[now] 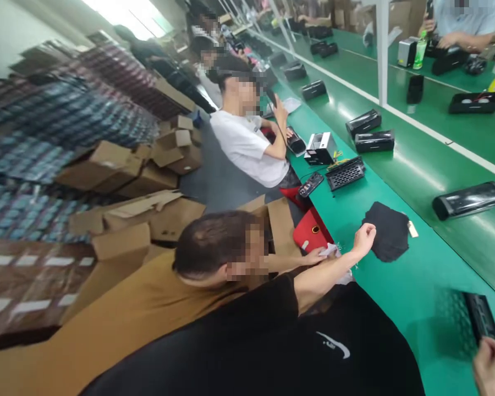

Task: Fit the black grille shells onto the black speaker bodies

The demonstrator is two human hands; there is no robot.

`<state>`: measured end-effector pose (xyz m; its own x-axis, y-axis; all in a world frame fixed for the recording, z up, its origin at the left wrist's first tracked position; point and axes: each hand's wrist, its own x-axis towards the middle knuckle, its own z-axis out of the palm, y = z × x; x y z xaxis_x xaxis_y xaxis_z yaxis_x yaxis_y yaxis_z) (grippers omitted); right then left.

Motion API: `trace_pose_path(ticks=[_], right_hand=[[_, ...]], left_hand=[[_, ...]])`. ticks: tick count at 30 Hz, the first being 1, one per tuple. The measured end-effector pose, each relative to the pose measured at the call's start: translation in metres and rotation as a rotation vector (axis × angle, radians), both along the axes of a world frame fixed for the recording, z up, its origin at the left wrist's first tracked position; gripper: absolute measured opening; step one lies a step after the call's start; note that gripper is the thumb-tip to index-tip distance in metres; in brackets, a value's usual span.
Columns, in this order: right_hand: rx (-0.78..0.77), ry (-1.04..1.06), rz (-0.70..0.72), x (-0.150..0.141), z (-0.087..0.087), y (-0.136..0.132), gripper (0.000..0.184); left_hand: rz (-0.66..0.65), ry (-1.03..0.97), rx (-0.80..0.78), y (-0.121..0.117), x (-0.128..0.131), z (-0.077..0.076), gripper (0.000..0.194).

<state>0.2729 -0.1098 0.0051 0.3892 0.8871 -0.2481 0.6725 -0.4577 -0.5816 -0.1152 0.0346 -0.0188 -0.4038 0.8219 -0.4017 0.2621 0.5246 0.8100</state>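
Observation:
My left hand (364,241) reaches out from a black sleeve to the left edge of a stack of black cloth (390,234) on the green bench. Its fingers are closed in a pinch, and what is between them, if anything, is too small to make out. At the lower right, my right hand (493,363) grips a black speaker grille (480,316) by its near end. The grille's perforated side is smeared by motion. A small pale tag or block (413,229) lies at the right side of the cloth.
A co-worker in tan (148,300) leans in at my left, one hand on white plastic. Black speakers (470,200) lie on the green conveyor (421,165) beyond the bench. Further along are a grille, a white-and-black box (319,148) and a seated co-worker. Open cartons (119,242) stand behind.

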Motion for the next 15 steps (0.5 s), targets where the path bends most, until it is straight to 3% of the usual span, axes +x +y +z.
trace_pose_path(ticks=[3,5,9,12,15], right_hand=[[-0.043,-0.036,0.063,-0.024,0.001,-0.005,0.023],[-0.073,-0.025,0.119,-0.048,0.009,0.012,0.028],[-0.084,0.058,0.255,-0.131,0.016,0.096,0.045],[-0.084,0.076,0.351,-0.203,-0.005,0.172,0.047],[-0.126,0.023,0.393,-0.250,-0.033,0.225,0.041]], left_hand=[[-0.004,0.052,0.040,-0.001,-0.009,-0.008,0.017],[-0.009,0.083,0.056,0.001,-0.013,-0.012,0.016],[0.022,0.171,0.061,0.012,-0.014,-0.021,0.012],[0.063,0.226,0.049,0.023,-0.012,-0.029,0.018],[0.063,0.281,0.057,0.034,-0.011,-0.039,0.038]])
